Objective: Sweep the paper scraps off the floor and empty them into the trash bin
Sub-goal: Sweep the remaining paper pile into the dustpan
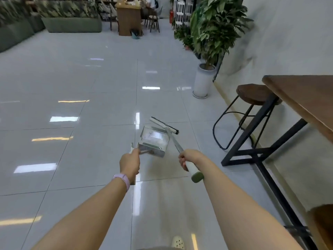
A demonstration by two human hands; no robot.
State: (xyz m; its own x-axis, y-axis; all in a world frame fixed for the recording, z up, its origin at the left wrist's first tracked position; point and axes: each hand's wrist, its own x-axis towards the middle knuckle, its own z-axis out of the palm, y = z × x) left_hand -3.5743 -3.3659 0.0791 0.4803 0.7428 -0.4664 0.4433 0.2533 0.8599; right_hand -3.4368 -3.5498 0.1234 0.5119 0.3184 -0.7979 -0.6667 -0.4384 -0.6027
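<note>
My left hand (130, 164) grips the handle of a translucent dustpan (155, 139) held just above the glossy tile floor ahead of me. My right hand (189, 158) is closed around the white and green handle of a broom (174, 139). The broom's white head with dark bristles (164, 125) rests along the far edge of the dustpan. Pale shapes show inside the pan, too blurred to tell as paper scraps. No loose scraps are visible on the floor. A small teal bin (135, 35) stands far off by a wooden counter.
A wooden table (302, 98) on a black frame and a dark round stool (252, 92) stand to the right. A tall potted plant in a white pot (202, 82) is by the right wall. Green sofas (72, 24) line the far left. Open tile floor lies ahead.
</note>
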